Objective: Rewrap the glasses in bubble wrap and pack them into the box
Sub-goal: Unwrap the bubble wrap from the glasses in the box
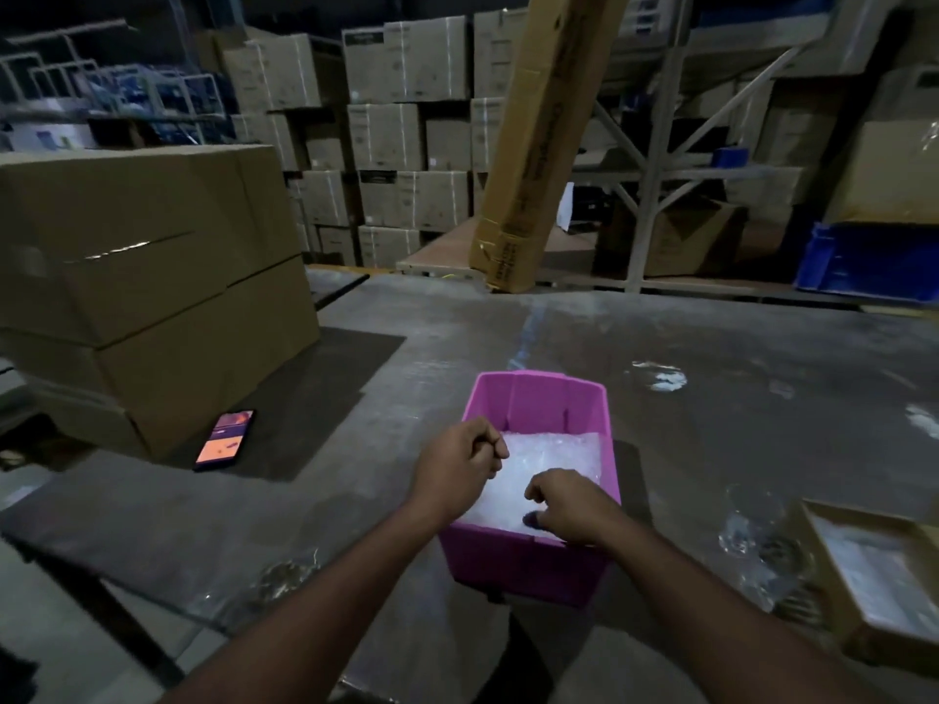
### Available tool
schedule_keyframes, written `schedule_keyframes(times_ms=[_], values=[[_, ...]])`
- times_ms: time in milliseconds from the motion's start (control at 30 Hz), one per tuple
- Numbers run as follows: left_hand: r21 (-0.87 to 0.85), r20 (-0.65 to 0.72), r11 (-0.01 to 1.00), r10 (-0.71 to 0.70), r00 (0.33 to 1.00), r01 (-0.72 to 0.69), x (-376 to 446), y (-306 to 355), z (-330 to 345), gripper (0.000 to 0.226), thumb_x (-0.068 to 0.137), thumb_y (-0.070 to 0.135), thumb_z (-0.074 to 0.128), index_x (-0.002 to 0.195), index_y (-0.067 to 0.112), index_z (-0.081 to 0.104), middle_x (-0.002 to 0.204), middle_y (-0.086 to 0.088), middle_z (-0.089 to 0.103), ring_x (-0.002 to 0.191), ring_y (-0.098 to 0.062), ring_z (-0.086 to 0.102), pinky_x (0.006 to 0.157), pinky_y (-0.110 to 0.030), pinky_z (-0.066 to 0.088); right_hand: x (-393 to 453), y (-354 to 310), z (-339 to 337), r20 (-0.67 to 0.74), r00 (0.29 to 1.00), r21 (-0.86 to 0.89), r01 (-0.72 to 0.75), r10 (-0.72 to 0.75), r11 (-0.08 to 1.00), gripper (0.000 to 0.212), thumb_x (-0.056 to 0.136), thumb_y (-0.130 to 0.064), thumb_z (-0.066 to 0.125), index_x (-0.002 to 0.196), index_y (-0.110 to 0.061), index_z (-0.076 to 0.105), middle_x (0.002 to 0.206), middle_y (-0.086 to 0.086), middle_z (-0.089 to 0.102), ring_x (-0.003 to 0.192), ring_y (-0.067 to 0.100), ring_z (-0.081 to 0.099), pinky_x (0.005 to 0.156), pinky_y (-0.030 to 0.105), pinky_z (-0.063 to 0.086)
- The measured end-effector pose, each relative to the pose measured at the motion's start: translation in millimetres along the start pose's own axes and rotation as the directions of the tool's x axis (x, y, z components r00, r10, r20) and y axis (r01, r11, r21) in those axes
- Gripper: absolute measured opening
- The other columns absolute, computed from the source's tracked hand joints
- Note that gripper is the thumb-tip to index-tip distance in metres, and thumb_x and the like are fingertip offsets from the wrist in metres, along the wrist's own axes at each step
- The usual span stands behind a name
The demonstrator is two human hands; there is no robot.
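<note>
Stacked cartons [152, 276] crowd the grey bench [711, 358]. Both curled grips, left hand [460, 467] and right hand [569, 508], pinch bubble wrap [546, 462] lying directly beneath them inside the pink box [528, 566].

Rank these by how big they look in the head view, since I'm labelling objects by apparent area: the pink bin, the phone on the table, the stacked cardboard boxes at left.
1. stacked cardboard boxes, by far the largest
2. pink bin
3. phone, clearly smallest
</note>
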State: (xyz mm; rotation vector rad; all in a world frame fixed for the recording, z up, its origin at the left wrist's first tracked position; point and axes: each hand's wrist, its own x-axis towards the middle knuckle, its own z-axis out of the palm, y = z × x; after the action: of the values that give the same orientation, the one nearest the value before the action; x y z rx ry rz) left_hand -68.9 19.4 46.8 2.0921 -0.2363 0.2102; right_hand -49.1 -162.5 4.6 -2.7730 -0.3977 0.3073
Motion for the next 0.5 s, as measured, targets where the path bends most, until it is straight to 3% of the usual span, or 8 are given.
schedule_keyframes(times_ms=[100,200,300,433,500], values=[[0.000,0.052,1.000,-0.020,0.998,0.020,6,-15,1,0.034,0.087,-0.001,0.044,0.075,0.022,0.065,0.069,0.007,0.068,0.064,-0.011,0.064,0.067,-0.040,0.056,15,0,10,0.129,0.988,-0.052,-0.083,0.089,0.995,0.061,0.089,-0.029,0.074,0.143,-0.015,0.050,0.144,0.005,0.051,0.124,0.022,0.054,0.098,0.031,0.048],[-0.029,0.062,0.997,-0.065,0.996,0.067,9,-27,3,0.033,0.090,-0.001,0.045,0.077,0.021,0.066,0.071,0.005,0.069,0.063,-0.007,0.063,0.062,-0.030,0.053,26,-2,12,0.175,0.976,-0.217,-0.091,0.130,0.972,0.061,0.088,-0.019,0.071,0.143,-0.018,0.045,0.139,0.007,0.047,0.117,0.025,0.054,0.088,0.034,0.049],[-0.069,0.072,0.990,-0.118,0.990,0.123,10,-39,1,0.034,0.090,-0.002,0.044,0.077,0.020,0.067,0.071,0.003,0.069,0.061,-0.005,0.062,0.062,-0.026,0.050,34,-2,18,0.129,0.982,-0.316,-0.089,0.135,0.945,0.046,0.086,-0.012,0.068,0.129,-0.018,0.054,0.127,0.005,0.055,0.109,0.024,0.057,0.083,0.034,0.050],[-0.127,0.092,0.980,-0.146,0.985,0.157,15,-45,-5,0.034,0.090,-0.005,0.041,0.080,0.015,0.067,0.071,0.000,0.067,0.060,-0.007,0.059,0.060,-0.029,0.050,38,1,25,0.035,0.991,-0.289,-0.115,0.130,0.950,0.022,0.087,-0.021,0.069,0.109,-0.019,0.068,0.110,0.000,0.069,0.099,0.021,0.064,0.074,0.031,0.049],[-0.138,0.091,0.977,-0.149,0.985,0.161,19,-46,-7,0.033,0.091,-0.005,0.041,0.081,0.015,0.066,0.071,0.001,0.067,0.060,-0.007,0.059,0.060,-0.028,0.049,36,1,20,-0.010,0.994,-0.265,-0.109,0.110,0.958,0.006,0.090,-0.020,0.064,0.088,-0.018,0.069,0.094,-0.003,0.070,0.086,0.020,0.064,0.062,0.028,0.045]])
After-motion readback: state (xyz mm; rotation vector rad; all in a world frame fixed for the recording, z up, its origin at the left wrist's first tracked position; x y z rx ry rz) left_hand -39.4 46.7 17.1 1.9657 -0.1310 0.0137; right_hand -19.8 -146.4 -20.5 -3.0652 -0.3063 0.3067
